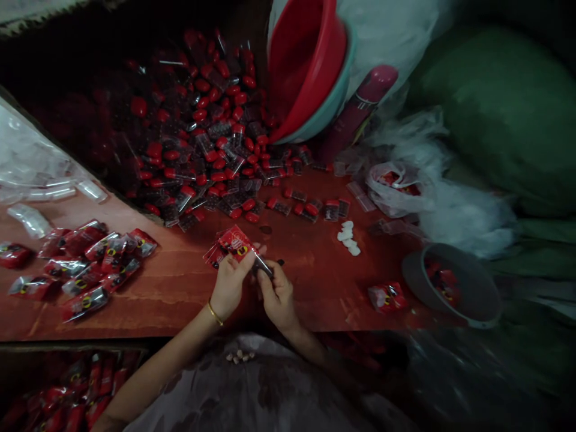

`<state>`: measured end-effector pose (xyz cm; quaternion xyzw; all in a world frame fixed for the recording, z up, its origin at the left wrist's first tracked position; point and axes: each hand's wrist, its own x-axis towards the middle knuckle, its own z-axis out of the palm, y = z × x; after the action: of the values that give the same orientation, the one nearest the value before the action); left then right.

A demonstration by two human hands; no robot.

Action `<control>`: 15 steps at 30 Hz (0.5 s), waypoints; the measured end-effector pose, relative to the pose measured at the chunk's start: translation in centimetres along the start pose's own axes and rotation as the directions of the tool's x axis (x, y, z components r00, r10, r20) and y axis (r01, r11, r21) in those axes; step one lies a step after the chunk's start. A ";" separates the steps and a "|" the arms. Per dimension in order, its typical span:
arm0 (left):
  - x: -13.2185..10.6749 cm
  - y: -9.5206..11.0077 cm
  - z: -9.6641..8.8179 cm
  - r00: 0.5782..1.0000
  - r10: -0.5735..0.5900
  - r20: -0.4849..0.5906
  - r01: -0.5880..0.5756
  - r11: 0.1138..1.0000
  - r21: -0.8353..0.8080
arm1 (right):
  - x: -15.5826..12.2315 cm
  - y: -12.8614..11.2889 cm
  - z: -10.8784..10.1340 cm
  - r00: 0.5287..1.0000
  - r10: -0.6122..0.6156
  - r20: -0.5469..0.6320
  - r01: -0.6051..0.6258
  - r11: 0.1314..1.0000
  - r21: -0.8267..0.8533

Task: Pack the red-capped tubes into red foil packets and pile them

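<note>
Left hand (228, 285) pinched on red card (234, 240) | right hand (276, 294) pinched on dark piece (263, 264) | advise: light grip, edges aligned

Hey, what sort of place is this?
Probably a small workshop or packing area, judging by the big heap of red-capped containers, the red packets grouped on the worktop, and the grey basin.

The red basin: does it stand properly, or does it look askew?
It looks askew. The red basin is tipped toward its side, its open mouth facing the heap of red-capped containers, instead of sitting flat. A pale blue basin nested with it tilts likewise.
</note>
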<state>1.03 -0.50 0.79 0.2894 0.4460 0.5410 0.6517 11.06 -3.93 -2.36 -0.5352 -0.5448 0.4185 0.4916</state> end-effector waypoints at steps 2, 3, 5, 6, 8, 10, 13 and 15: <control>0.3 0.2 0.0 1.000 -0.006 0.001 0.006 1.000 -0.022 | -0.1 0.0 0.0 1.000 -0.022 -0.019 0.021 0.999 -0.042; 0.4 0.2 0.1 1.000 -0.011 0.020 0.012 1.000 -0.018 | -0.1 0.0 0.1 0.999 -0.032 -0.036 0.030 0.998 -0.055; 0.5 0.1 0.1 0.998 -0.014 0.066 0.013 1.000 0.011 | -0.1 -0.2 0.1 0.997 -0.042 -0.065 0.039 0.998 -0.049; 0.5 -0.1 0.2 0.997 -0.013 0.081 0.010 0.999 0.034 | -0.1 -0.3 0.2 0.996 -0.038 -0.079 0.035 0.999 -0.031; 0.2 -0.5 0.2 0.996 -0.029 0.090 0.021 0.996 0.087 | 0.0 -0.4 0.2 0.996 0.002 -0.094 0.000 1.000 0.028; -0.1 -0.9 0.2 0.993 -0.071 0.096 0.057 0.989 0.139 | 0.1 -0.3 0.3 0.995 0.076 -0.068 -0.068 0.991 0.113; -0.4 -1.1 0.2 0.984 -0.127 0.126 0.104 0.980 0.171 | 0.3 0.1 0.3 0.990 0.140 0.007 -0.138 0.966 0.218; -0.3 -0.9 0.1 0.990 -0.101 0.096 0.088 0.988 0.129 | 0.3 0.3 0.4 0.990 0.136 0.022 -0.138 0.959 0.249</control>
<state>1.51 -1.01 0.18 0.3355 0.4580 0.4651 0.6793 10.76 -3.58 -2.66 -0.5045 -0.4507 0.5180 0.5235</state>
